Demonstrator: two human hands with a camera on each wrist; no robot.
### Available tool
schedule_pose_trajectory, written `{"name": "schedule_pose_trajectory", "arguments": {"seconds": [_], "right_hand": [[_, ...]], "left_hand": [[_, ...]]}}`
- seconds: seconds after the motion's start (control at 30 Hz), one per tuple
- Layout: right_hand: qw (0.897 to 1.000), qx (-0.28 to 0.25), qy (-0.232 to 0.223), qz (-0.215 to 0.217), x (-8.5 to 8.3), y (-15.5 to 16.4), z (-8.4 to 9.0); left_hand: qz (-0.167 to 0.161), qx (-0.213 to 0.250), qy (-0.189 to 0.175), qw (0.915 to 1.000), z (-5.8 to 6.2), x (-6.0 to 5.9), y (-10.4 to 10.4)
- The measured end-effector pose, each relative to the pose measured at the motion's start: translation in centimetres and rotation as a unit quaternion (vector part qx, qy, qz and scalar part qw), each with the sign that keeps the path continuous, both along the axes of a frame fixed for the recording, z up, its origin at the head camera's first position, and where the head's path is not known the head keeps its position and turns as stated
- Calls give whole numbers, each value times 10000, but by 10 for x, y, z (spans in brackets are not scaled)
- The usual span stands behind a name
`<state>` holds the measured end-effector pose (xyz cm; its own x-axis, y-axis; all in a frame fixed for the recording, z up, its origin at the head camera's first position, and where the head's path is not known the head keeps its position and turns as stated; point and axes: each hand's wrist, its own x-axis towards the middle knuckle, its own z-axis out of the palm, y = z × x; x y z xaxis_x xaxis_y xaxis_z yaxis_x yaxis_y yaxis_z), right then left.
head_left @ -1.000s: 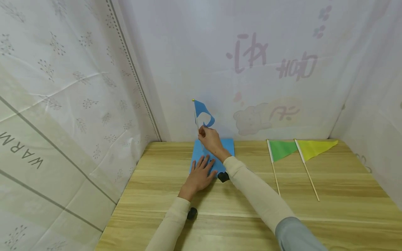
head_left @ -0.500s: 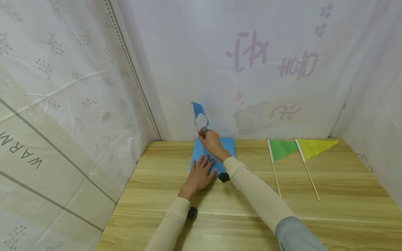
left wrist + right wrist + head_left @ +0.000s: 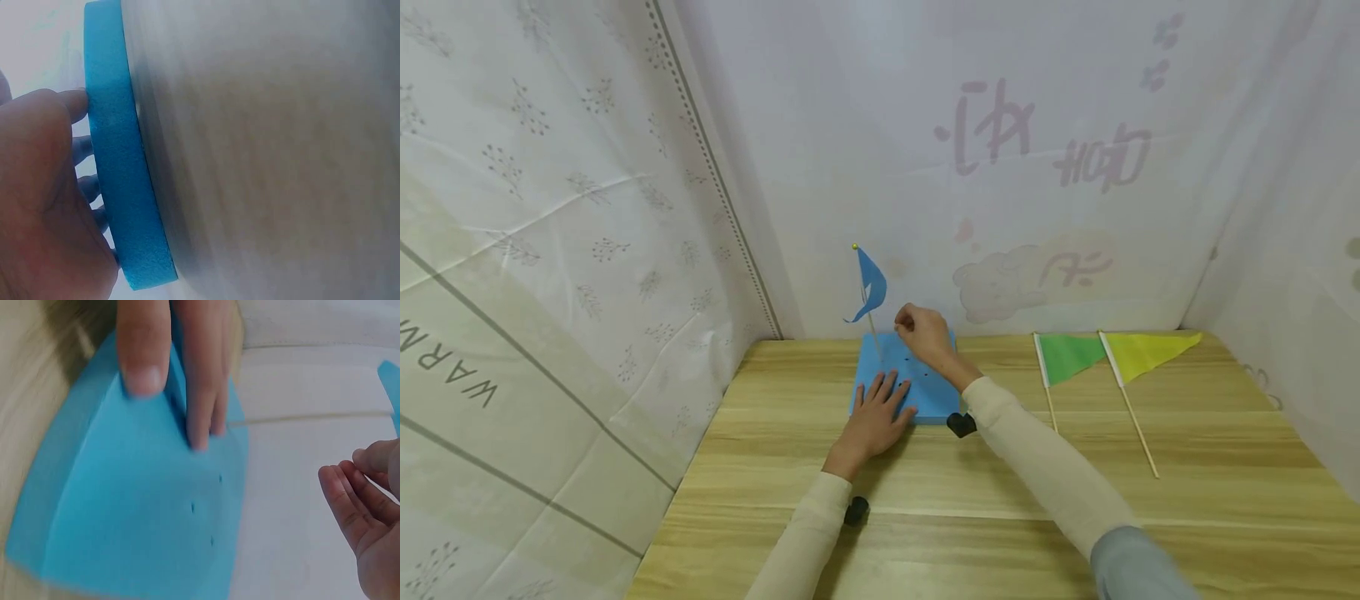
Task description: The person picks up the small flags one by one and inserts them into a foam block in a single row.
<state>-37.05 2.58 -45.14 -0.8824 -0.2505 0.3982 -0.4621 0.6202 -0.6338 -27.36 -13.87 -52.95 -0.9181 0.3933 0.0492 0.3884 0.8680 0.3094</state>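
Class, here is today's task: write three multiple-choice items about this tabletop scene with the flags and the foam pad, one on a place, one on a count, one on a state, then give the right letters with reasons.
1. Where does the blue flag stand?
A. flat on the table
B. upright in the blue foam pad
C. in the right hand

2. How many flags lie flat on the table?
A. two
B. three
C. none

3. What is the left hand doing?
A. pinching a stick
B. hanging clear of the pad
C. resting flat on the pad

Answers:
1 B, its stick rises from the pad's far left part.
2 A, only the green flag and the yellow flag lie there.
3 C, its straight fingers lie on the pad, while the right hand holds nothing.
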Motion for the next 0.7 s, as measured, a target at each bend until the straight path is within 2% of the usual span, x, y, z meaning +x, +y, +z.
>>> {"name": "schedule_pose_trajectory", "arguments": {"seconds": [0.17, 0.43, 0.57, 0.7], "right_hand": [[9998, -152, -46, -72, 0, 40, 2], [9977, -334, -1, -582, 8, 117, 8], [9955, -153, 186, -921, 17, 154, 2], [9938, 42, 74, -1110, 27, 183, -8]], "left_hand": [[15, 31, 34, 10000, -4, 0, -1], [-13, 28, 140, 9999, 0, 4, 2], [-24, 60, 112, 9999, 0, 4, 1], [6, 54, 93, 9999, -4, 2, 0]]}}
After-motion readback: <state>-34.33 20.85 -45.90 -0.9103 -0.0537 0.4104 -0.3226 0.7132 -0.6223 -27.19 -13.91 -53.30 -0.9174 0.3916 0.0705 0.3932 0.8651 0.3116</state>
